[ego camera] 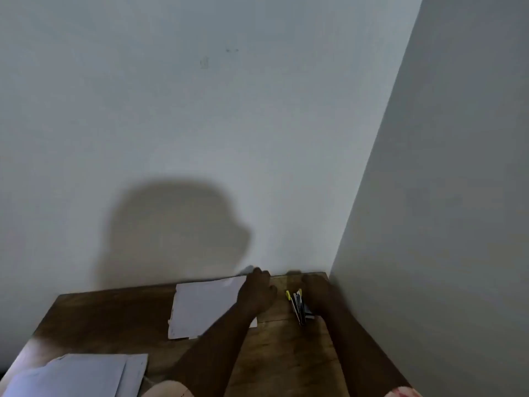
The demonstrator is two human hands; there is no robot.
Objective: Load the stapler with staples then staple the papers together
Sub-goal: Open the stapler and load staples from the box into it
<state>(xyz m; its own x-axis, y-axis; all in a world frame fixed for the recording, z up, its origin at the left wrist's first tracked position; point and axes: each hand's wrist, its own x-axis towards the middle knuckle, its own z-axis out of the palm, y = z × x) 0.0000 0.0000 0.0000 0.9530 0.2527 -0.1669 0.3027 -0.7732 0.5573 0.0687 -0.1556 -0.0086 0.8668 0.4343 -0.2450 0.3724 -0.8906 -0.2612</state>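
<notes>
A stapler with yellow tips lies on the wooden table near the right wall. My right hand rests against its right side, but the dim, blurred view hides whether the fingers grip it. My left hand lies on the right edge of a white sheet of paper at the back of the table, fingers stretched toward the wall. No staples are visible.
A second pile of white papers lies at the table's front left corner. White walls close in behind and on the right. Bare wood shows between the two paper piles.
</notes>
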